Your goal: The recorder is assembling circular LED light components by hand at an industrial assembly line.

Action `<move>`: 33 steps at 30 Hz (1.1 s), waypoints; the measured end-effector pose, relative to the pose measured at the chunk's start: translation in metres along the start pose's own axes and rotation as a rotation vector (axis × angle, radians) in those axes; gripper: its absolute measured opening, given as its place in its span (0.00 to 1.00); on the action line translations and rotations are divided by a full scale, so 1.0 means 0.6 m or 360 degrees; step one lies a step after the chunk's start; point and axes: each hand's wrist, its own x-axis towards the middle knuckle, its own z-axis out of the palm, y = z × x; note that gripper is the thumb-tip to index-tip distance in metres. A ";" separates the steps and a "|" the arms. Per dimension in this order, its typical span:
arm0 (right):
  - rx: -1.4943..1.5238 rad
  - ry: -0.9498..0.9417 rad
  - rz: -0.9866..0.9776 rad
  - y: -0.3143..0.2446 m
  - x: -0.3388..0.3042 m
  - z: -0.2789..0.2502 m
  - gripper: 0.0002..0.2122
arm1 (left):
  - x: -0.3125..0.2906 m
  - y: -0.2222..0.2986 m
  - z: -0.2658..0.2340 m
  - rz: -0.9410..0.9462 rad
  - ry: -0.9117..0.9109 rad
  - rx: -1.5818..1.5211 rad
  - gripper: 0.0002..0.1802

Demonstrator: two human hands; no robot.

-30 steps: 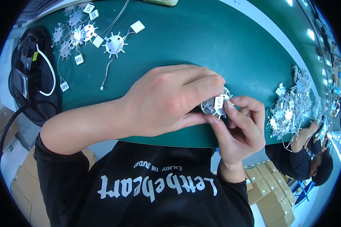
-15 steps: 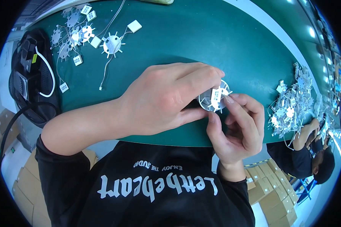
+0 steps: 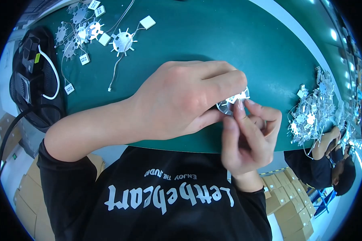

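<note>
Holding disc [image 3: 231, 100], left hand [image 3: 185, 98], right hand [image 3: 251, 140] touching

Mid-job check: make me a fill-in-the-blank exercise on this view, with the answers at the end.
1. The left hand holds a round, shiny translucent piece above a flat tabletop coloured ____.
2. The denser heap of silvery pronged metal discs lies on the picture's ____ side.
3. The curved white cable lies across an oval, mesh-textured object coloured ____.

Missing words: green; right; black.
</note>
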 end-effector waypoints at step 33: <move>0.1453 -0.0402 0.0788 0.020 0.063 -0.051 0.29 | 0.005 0.007 0.003 0.0359 0.0224 0.0010 0.28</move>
